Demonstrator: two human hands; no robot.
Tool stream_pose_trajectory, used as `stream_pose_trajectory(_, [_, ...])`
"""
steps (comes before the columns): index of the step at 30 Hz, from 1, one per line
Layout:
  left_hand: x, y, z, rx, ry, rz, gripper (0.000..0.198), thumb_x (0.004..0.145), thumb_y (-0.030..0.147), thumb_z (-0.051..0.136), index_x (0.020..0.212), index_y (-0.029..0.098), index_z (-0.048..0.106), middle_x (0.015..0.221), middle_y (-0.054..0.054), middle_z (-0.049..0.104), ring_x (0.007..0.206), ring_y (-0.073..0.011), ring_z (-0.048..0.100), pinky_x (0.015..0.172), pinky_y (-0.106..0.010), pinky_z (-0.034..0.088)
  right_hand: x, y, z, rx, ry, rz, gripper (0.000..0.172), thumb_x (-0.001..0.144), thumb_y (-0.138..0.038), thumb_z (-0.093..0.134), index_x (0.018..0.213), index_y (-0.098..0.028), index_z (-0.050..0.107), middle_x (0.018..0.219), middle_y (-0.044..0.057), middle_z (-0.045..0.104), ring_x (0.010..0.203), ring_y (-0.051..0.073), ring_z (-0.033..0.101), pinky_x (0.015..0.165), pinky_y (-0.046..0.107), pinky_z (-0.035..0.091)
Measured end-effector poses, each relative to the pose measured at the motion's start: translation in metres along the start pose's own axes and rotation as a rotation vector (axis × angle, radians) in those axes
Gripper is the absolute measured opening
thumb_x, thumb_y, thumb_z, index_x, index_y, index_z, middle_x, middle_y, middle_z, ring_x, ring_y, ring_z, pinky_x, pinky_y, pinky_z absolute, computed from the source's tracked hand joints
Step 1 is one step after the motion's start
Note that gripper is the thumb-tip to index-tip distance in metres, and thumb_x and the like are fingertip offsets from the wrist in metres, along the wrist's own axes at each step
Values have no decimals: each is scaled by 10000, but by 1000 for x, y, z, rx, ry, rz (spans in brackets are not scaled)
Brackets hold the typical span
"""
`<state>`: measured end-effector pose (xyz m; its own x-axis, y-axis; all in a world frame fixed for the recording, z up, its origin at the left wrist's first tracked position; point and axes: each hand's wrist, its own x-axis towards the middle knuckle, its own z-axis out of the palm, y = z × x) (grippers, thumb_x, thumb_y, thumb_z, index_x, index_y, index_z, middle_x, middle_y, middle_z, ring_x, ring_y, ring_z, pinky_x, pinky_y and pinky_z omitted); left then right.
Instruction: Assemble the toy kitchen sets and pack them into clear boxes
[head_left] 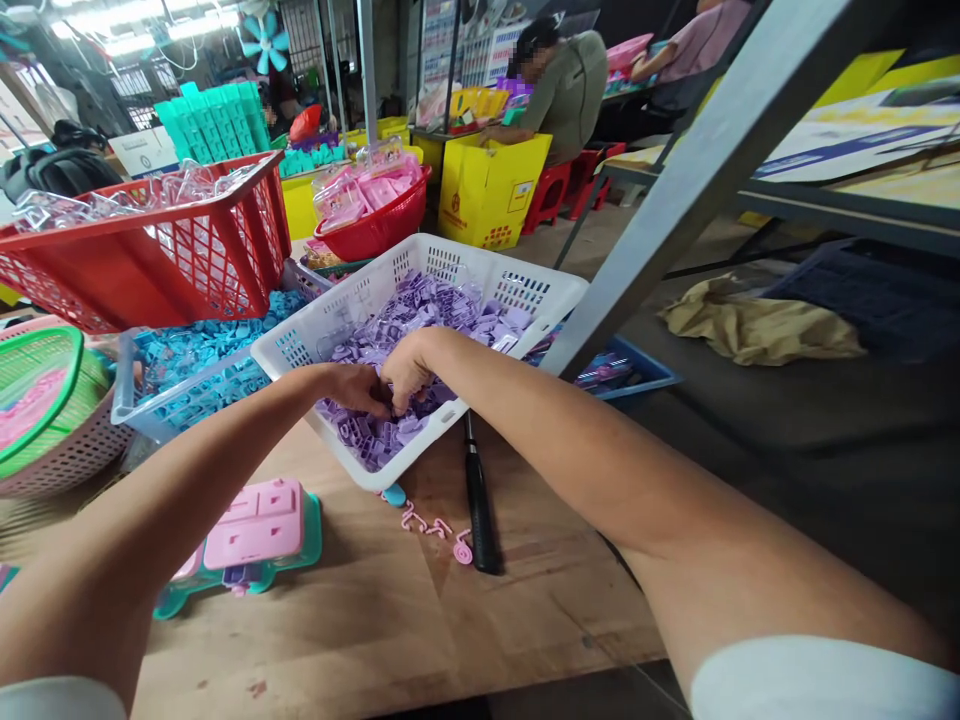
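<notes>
Both hands reach into a white plastic basket (551, 290) heaped with small purple plastic parts (442, 305). My left hand (354, 388) has its fingers pressed down among the parts, beside my right hand (409, 368). The right fingers curl downward into the heap; their tips are hidden, and whatever they hold is too small to make out. A pink and teal plastic toy piece (259, 525) sits on the wooden table (390, 630) below my left forearm. In front of the basket lie a black-handled tool (480, 505), its head hidden under the basket, and small pink parts (463, 548).
A red basket (150, 270) of clear parts stands at left above a bin of blue parts (202, 350). A grey metal post (690, 180) slants up close to the white basket's right side. Behind, a person (574, 90) sits near a yellow box (491, 190).
</notes>
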<state>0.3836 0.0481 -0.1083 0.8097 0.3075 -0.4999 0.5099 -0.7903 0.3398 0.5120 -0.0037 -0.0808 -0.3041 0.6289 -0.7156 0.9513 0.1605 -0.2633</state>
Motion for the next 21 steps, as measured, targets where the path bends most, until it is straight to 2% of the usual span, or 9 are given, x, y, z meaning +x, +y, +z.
stream_pose_trajectory(3, [1, -2, 0, 3, -75, -9, 381, 744, 438, 659, 941, 125, 751, 857, -22, 748, 768, -151, 587, 712, -216, 464, -3, -1, 0, -17, -4, 26, 400, 732, -339, 819, 1050, -111, 738, 837, 23, 700, 770, 201, 676, 723, 309, 522])
stream_pose_trajectory(6, [1, -2, -1, 15, -73, -19, 437, 715, 527, 688, 866, 121, 743, 789, -27, 730, 721, -148, 571, 674, -222, 450, -3, -1, -1, -9, 19, 19, 311, 785, -266, 764, 1047, -100, 737, 821, 23, 697, 740, 191, 673, 712, 305, 515])
stream_pose_trajectory(8, [0, -2, -1, 13, -33, -15, 403, 706, 515, 695, 810, 128, 736, 724, -11, 706, 688, -136, 554, 651, -215, 434, -3, 1, -2, 8, 29, -4, 280, 798, -257, 748, 1025, -94, 736, 813, 18, 693, 728, 182, 671, 703, 294, 512])
stream_pose_trajectory(13, [-2, -4, -9, 11, 63, -53, 221, 684, 353, 659, 698, 136, 700, 544, 39, 568, 578, -104, 478, 560, -208, 358, -4, 11, -5, 129, 74, -55, 327, 745, -297, 800, 993, -100, 719, 795, 4, 697, 667, 149, 666, 656, 250, 498])
stream_pose_trajectory(17, [-6, -6, -15, -130, 178, -91, 279, 694, 426, 668, 688, 148, 673, 537, 33, 557, 551, -110, 470, 549, -231, 350, -8, 22, -9, 219, 201, -60, 344, 723, -276, 819, 1017, -136, 711, 781, 13, 720, 670, 154, 673, 657, 252, 503])
stream_pose_trajectory(21, [-11, -7, -17, -225, 248, -108, 301, 680, 457, 709, 688, 158, 670, 527, 32, 558, 539, -111, 480, 550, -233, 354, -7, 28, -12, 264, 276, -82, 282, 709, -202, 812, 973, -169, 718, 759, 7, 724, 677, 160, 671, 668, 258, 504])
